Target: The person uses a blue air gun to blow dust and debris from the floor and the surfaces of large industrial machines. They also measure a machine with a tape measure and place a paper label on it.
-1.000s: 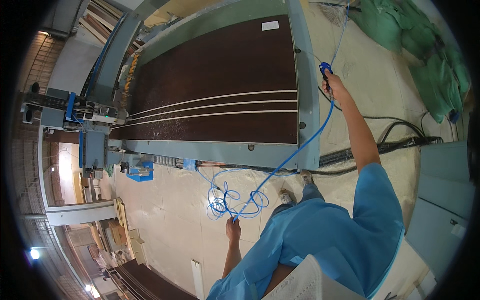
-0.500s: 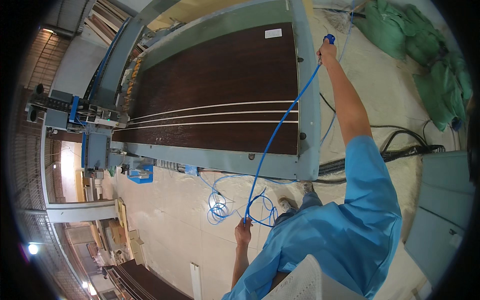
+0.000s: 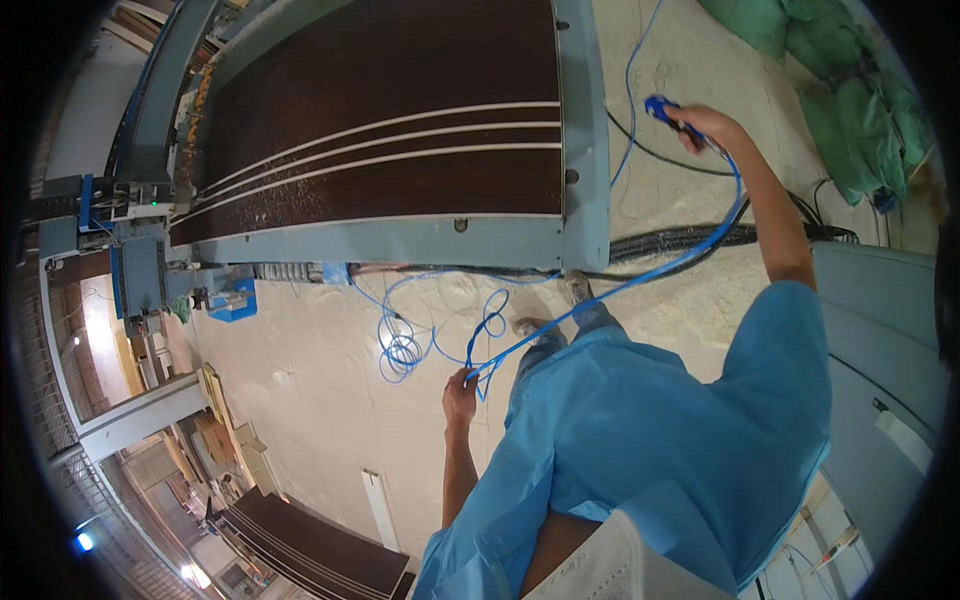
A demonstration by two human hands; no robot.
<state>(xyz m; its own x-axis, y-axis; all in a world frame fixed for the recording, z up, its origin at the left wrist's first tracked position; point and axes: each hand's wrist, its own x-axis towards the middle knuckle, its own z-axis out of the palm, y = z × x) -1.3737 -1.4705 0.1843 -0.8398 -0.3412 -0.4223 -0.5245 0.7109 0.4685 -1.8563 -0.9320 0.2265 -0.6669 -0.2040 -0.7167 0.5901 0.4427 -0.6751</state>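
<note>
In my right hand (image 3: 712,126), fingers wrapped round it, is a blue air blow gun (image 3: 658,106), held over the floor to the right of the machine's table. A blue air hose (image 3: 625,287) runs from the gun down and across in front of my body. My left hand (image 3: 459,398) is closed on that hose lower down, where loose loops hang beside it. On the grey machine table (image 3: 583,130) lies a dark brown board (image 3: 400,60) with three pale lengthwise lines and light dust on it. Neither hand touches the board.
A machine gantry (image 3: 140,250) spans the left side. Coiled blue hose (image 3: 402,357) lies on the floor near my feet. Thick black cables (image 3: 680,240) run from the table to the right. Green sacks (image 3: 850,130) and a grey cabinet (image 3: 880,330) stand at right; another dark board (image 3: 310,540) is lower left.
My right hand has come back from the table's far right side, bringing the blow gun nearer. The hose now sags instead of stretching taut. The view has shifted; my left hand still grips the hose.
</note>
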